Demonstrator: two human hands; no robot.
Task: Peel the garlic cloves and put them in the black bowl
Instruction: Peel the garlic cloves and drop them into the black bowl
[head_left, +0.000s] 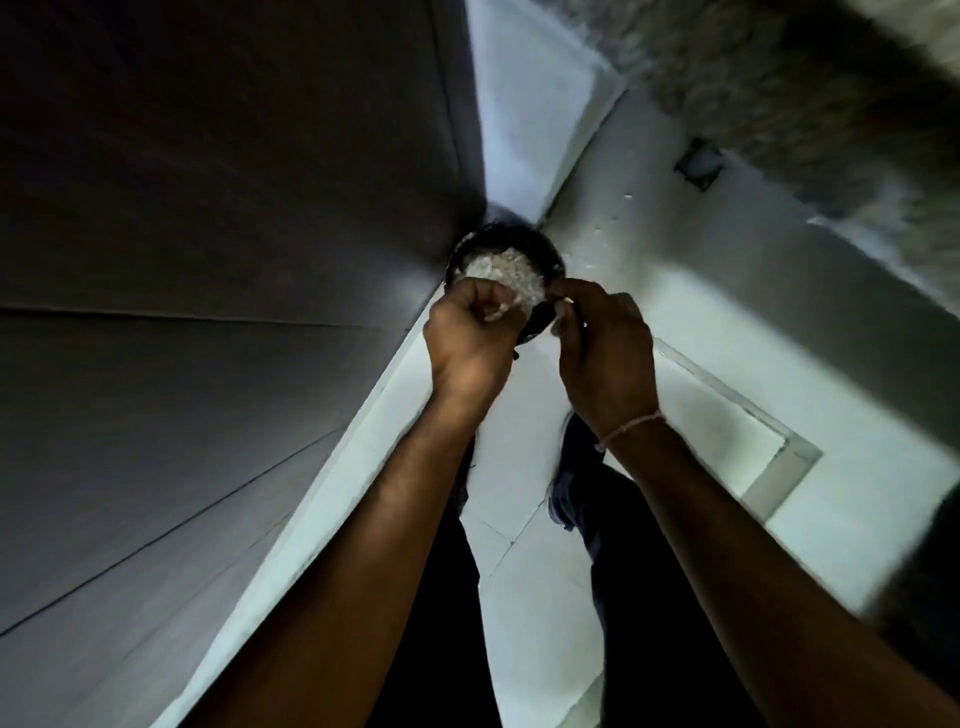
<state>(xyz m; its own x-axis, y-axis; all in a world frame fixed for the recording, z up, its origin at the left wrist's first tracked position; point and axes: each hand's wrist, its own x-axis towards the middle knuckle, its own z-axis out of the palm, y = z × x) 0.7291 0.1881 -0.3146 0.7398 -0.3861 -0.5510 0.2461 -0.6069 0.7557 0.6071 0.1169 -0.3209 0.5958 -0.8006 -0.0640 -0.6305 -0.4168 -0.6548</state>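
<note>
- Garlic is seen as a pale, papery heap (501, 270) in one black bowl (540, 252); single cloves cannot be counted in the blur.
- One black bowl is counted, set at the far end of the pale floor (675, 312), up against the dark panelled wall (208, 260) on the left.
- Two hands are counted, both raised in front of the bowl and held close together, not touching each other.
- On the left hand (470, 340), the fingers are curled into a closed grip; a small pale piece (496, 312) is seen pinched at the fingertips, at the near edge of the heap. Whether it is a clove or skin cannot be told.
- On the right hand (605, 345), the fingers are also curled, and a small pale scrap (566, 301) is pinched between thumb and fingertip at the bowl's near right rim.
- One thin pale bracelet (631, 428) is worn on the right wrist.
- One dark shoe (574, 467) is seen on the floor between the two forearms, with dark trousers below it.
- One small dark square fitting (701, 163) is noted on the pale surface at upper right.
</note>
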